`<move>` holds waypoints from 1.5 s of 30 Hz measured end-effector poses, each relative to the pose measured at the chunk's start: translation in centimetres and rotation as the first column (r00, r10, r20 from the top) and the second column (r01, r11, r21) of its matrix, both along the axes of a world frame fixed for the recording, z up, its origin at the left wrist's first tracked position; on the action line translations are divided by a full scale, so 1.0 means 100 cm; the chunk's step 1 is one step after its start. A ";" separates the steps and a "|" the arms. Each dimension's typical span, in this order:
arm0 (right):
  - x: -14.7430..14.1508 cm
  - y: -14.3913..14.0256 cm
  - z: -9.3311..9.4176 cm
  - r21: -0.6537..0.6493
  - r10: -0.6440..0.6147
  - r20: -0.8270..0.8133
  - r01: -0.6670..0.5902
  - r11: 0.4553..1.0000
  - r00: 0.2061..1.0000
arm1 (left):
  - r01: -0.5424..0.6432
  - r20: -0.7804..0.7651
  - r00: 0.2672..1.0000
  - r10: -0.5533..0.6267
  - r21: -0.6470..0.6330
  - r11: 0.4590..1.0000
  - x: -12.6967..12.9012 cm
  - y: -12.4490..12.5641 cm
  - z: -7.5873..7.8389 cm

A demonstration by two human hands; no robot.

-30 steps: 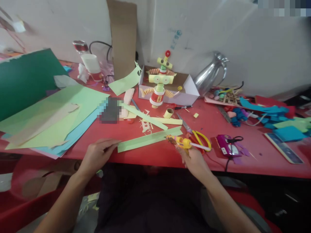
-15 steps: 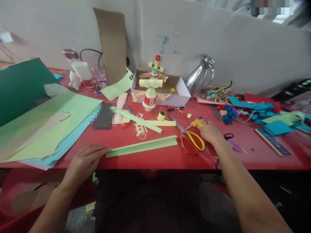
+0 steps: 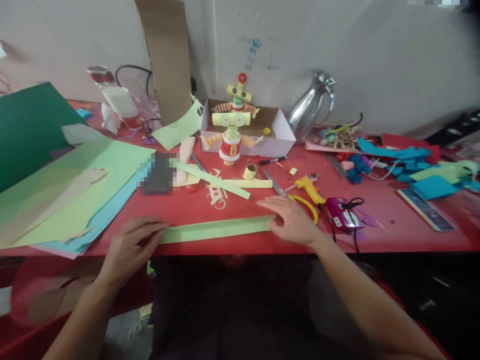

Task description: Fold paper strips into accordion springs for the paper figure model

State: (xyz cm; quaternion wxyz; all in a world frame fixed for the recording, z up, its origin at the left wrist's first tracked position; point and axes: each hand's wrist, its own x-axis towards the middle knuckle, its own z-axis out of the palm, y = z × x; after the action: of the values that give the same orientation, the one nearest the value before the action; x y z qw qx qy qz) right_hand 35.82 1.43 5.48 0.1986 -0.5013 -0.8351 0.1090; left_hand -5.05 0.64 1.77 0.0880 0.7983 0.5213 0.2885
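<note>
A folded light green paper strip (image 3: 217, 231) lies lengthwise near the table's front edge. My left hand (image 3: 131, 245) pinches its left end between thumb and fingers. At the right end, my right hand (image 3: 294, 222) has its fingers closed on the strip, the exact grip partly hidden. Just beyond that hand are scissors (image 3: 276, 185), their handles partly covered by it. A yellow glue gun (image 3: 309, 189) rests to the right, beside a purple box (image 3: 343, 215) with a black cable. Behind the strip lie another green strip (image 3: 228, 187) and a small paper roll (image 3: 250, 171).
Two paper-cup robot figures stand at the back, the front one (image 3: 229, 146) before a white box (image 3: 275, 145). Coloured sheets (image 3: 75, 190) cover the left side. A steel jug (image 3: 309, 110), blue scraps (image 3: 431, 192) and a phone (image 3: 425, 210) are on the right.
My right hand has left the glue gun and moved left to the strip's right end. The purple box has come into sight. My left hand stays on the strip.
</note>
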 end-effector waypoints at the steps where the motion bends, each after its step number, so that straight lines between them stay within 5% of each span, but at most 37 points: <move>1: 0.002 0.007 0.003 -0.049 -0.008 -0.002 0.008 0.999 1.000 | -0.024 0.019 1.000 0.025 -0.054 0.998 0.000 0.003 0.001; 7: -0.003 0.032 0.012 -0.328 -0.026 -0.017 0.019 0.945 1.000 | -0.040 0.003 0.999 0.041 -0.178 0.983 -0.005 0.024 0.012; 15: 0.006 0.025 0.010 -0.437 -0.008 -0.118 -0.045 0.898 0.993 | -0.049 -0.084 0.996 0.031 -0.217 0.975 -0.008 0.030 0.018; 20: 0.008 0.020 0.002 -0.331 0.010 -0.136 -0.055 0.942 0.991 | -0.010 -0.056 0.998 -0.001 -0.194 0.981 -0.010 0.027 0.014; 28: 0.020 0.011 -0.017 -0.068 0.273 -0.104 -0.280 0.957 0.956 | 0.152 -0.091 0.984 -0.154 -0.026 0.988 -0.017 0.020 0.013; 35: 0.020 -0.011 -0.022 0.064 0.271 0.023 -0.272 0.960 0.962 | 0.196 -0.141 0.971 -0.192 0.013 0.981 -0.019 0.013 0.010; 41: 0.003 -0.019 -0.016 0.067 0.183 0.025 -0.185 0.980 0.983 | 0.111 -0.175 0.978 -0.113 -0.018 0.994 -0.008 0.011 0.011; 45: -0.009 -0.005 -0.009 -0.081 0.081 0.041 -0.077 0.994 0.996 | 0.046 -0.236 0.970 -0.063 -0.076 0.996 0.003 0.024 0.014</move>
State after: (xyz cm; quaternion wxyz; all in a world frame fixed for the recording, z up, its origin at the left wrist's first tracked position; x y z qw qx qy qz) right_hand 34.90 0.92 4.56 0.1557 -0.4776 -0.8535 0.1386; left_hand -4.71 3.05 3.13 0.0606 0.8376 0.5157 0.1698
